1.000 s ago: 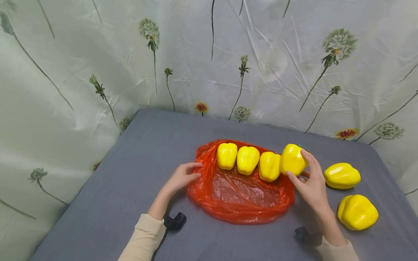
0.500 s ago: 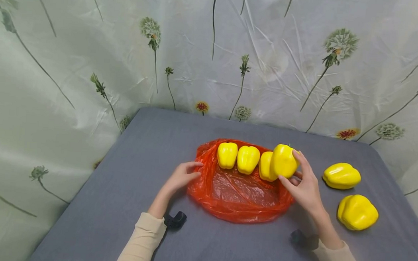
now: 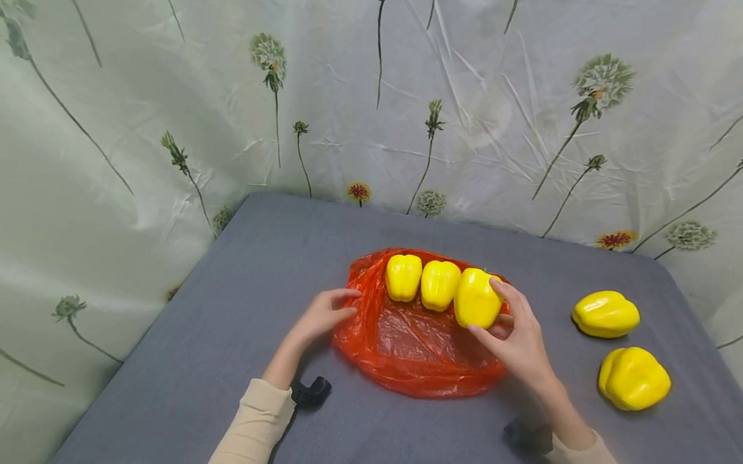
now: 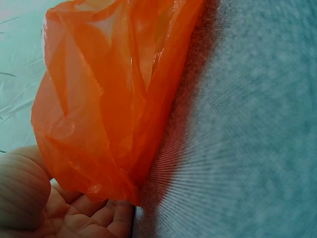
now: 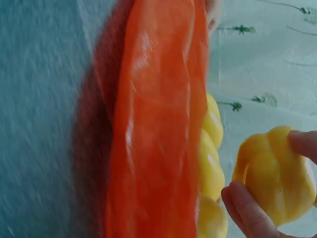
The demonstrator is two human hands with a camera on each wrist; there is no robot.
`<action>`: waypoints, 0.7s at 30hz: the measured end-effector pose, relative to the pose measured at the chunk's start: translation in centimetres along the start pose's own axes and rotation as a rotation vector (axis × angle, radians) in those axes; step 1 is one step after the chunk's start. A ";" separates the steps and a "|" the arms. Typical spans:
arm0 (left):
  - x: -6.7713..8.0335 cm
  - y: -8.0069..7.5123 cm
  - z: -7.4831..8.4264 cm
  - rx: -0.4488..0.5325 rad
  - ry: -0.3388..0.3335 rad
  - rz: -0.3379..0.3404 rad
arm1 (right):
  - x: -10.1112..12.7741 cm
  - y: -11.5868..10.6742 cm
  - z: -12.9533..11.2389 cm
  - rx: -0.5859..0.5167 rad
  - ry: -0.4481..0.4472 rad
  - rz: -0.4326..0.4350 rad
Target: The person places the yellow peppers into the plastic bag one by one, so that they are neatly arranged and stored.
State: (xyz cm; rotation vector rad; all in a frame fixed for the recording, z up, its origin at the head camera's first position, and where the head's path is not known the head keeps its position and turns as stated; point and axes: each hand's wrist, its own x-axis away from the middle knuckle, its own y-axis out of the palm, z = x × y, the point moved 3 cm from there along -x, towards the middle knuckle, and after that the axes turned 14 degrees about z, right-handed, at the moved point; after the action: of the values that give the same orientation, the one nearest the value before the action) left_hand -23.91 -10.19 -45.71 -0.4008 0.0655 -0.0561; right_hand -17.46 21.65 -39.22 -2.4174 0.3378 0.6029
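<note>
- At the left edge of the red plastic bag (image 3: 422, 341), our left hand (image 3: 323, 317) lies on the grey worktop (image 3: 223, 365), fingers extended toward the bag rim. The left-wrist view shows the film bunched against the palm (image 4: 74, 213); we cannot tell whether the fingers pinch it or only press on it.
- On the far side of the bag, two yellow peppers (image 3: 403, 277) (image 3: 440, 284) stand side by side in a row, touching or nearly so, their long axes upright.
- To the right of that pair, our right hand (image 3: 518, 340) grasps a third yellow pepper, the held pepper (image 3: 477, 298), thumb below and fingers curled over its upper right. The right-wrist view confirms the grip: a fingertip (image 5: 302, 144) and the thumb clamp the held pepper (image 5: 275, 173) from opposite sides.
- The held pepper sits above the bag, just right of the row and close to it, long axis roughly upright with a slight tilt. Another pepper may stand behind it; the hand and the held pepper hide that spot in the head view.
- Relation that governs placement: the row lies to the left of the right hand, and the open bag floor lies toward us from the row. The right hand is the nearer one to the row's right end.
- On the bare worktop at far right, two more yellow peppers (image 3: 605, 314) (image 3: 633, 378) lie on their sides, well apart from the bag and nearer the right hand.
</note>
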 end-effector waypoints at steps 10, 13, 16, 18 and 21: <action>0.1 0.0 0.4 0.001 0.006 -0.003 | 1.6 2.6 -1.0 -0.082 0.013 -0.155; 0.1 -0.1 0.4 -0.011 0.011 -0.008 | 1.9 3.7 -1.4 -0.111 0.020 -0.185; 0.0 -0.1 0.4 -0.015 0.009 -0.006 | 2.1 4.8 -1.7 -0.126 0.027 -0.209; 0.0 -0.1 0.3 -0.016 0.004 -0.002 | 2.2 5.5 -1.8 -0.138 0.028 -0.227; 0.0 -0.1 0.1 -0.022 -0.008 0.000 | 2.4 6.6 -1.9 -0.145 0.024 -0.255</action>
State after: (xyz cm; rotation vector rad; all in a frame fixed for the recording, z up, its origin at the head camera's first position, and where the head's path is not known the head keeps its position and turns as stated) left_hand -23.86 -10.20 -45.60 -0.4231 0.0582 -0.0539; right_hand -17.15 15.13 -42.39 -2.5536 -0.0068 0.4987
